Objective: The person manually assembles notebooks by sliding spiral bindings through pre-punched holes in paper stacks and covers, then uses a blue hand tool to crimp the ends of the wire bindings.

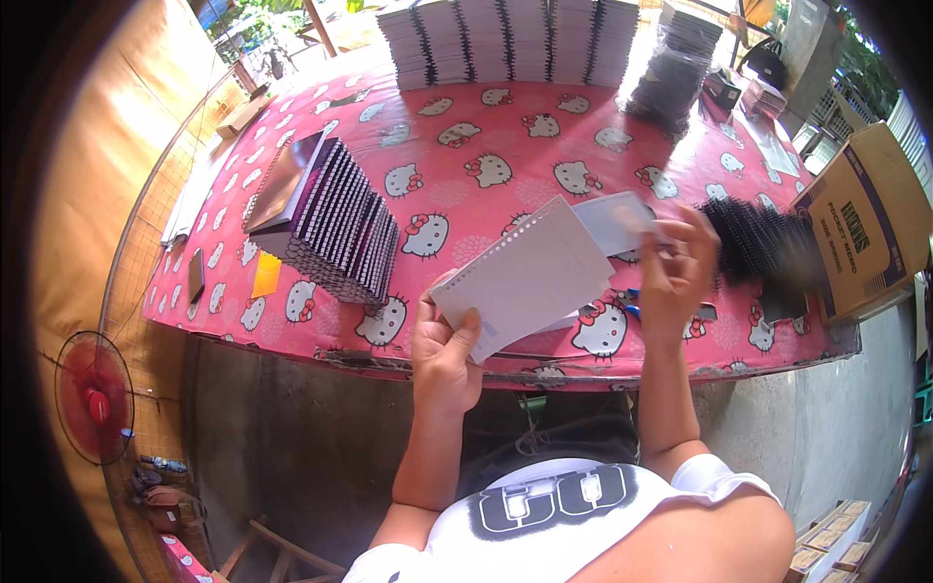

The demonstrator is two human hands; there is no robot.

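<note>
My left hand grips a sheaf of white paper by its lower left corner, thumb on top. A row of punched holes runs along the sheaf's upper left edge. From behind it, a pale, glossy sheet sticks out at the upper right. My right hand pinches that sheet at its right edge; the fingertips are slightly blurred. Under the hands, partly covered, lie some loose papers and a small blue-handled tool whose kind I cannot make out.
A pile of spiral-bound notebooks stands at the left. Black binding coils lie at the right, beside a cardboard box. Tall spiral-bound stacks line the far side of the pink table. A red fan stands at the far left.
</note>
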